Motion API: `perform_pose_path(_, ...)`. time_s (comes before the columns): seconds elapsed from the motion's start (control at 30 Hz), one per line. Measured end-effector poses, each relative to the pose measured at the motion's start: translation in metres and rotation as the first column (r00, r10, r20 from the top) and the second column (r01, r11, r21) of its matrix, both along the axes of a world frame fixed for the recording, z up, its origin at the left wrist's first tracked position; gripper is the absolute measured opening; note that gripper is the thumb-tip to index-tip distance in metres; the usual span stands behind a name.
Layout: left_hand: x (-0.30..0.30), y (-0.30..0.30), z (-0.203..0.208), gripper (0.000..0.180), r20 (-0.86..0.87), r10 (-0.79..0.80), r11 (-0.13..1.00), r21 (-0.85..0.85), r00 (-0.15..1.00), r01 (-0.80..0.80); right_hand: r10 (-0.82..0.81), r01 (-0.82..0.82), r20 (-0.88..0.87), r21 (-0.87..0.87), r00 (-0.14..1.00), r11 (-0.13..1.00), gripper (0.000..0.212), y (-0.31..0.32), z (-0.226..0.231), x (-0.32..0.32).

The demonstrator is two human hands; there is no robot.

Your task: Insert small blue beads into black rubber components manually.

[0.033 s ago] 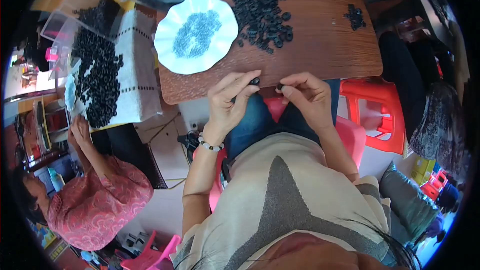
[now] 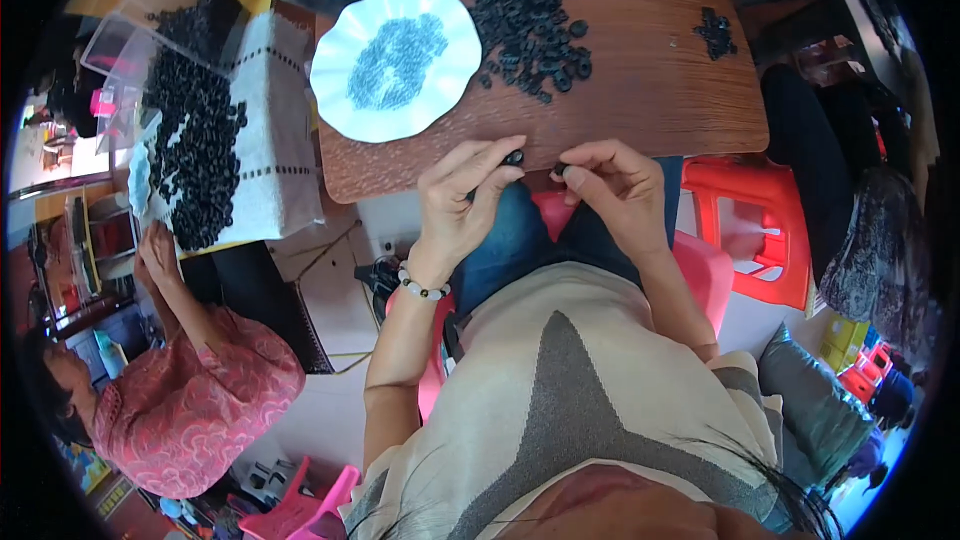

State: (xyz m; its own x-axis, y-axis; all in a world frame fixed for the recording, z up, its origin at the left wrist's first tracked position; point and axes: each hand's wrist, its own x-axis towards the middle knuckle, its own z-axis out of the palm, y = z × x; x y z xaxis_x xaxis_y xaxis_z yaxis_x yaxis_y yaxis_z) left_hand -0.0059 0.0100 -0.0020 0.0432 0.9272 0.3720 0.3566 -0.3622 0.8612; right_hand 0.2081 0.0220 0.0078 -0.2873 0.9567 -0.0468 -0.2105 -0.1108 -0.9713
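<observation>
Nothing had shifted: the left hand [image 2: 462, 202] still pinched a black ring [image 2: 513, 157], the right hand [image 2: 612, 188] a smaller piece [image 2: 560, 171], not yet joined.

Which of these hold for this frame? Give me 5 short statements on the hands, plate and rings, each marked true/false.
1. The left hand pinches a small black ring at its fingertips. True.
2. The white scalloped plate holds large black rings. False: it holds a heap of small grey-blue pieces.
3. A pile of black rings lies on the wooden table to the right of the plate. True.
4. The right hand rests flat on the plate. False: it is at the table's near edge, fingertips facing the left hand, apart from the plate.
5. The left wrist is bare. False: it wears a beaded bracelet.
</observation>
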Motion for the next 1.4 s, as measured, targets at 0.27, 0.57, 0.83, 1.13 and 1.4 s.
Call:
perform_pose_path(0.27, -0.008, -0.002, -0.002, 0.038, -0.035, 0.033, 0.996, 0.08, 0.999, -0.03, 0.072, -0.072, -0.004, -0.035, 0.997, 0.997, 0.019, 0.006, 0.006, -0.025)
perform_pose_path(0.57, -0.008, 0.001, -0.005, 0.04, -0.074, -0.006, 0.994, 0.105, 0.997, 0.014, 0.082, -0.08, 0.075, -0.026, 0.994, 0.996, 0.016, 0.011, 0.002, -0.023)
perform_pose_path(0.83, -0.003, 0.001, -0.007, 0.04, -0.085, -0.051, 0.994, 0.09, 0.995, 0.059, 0.074, -0.07, 0.131, -0.037, 0.989, 0.997, 0.014, 0.01, -0.004, -0.018)
perform_pose_path(1.13, 0.001, -0.001, -0.015, 0.041, -0.113, -0.101, 0.993, 0.054, 0.988, 0.107, 0.146, -0.14, 0.227, -0.043, 0.963, 0.989, 0.008, 0.014, -0.008, -0.009)
perform_pose_path(1.4, 0.008, -0.006, -0.004, 0.042, -0.327, -0.049, 0.981, 0.163, 0.944, 0.107, 0.201, -0.216, 0.421, -0.01, 0.885, 0.976, 0.005, 0.02, 0.008, -0.005)
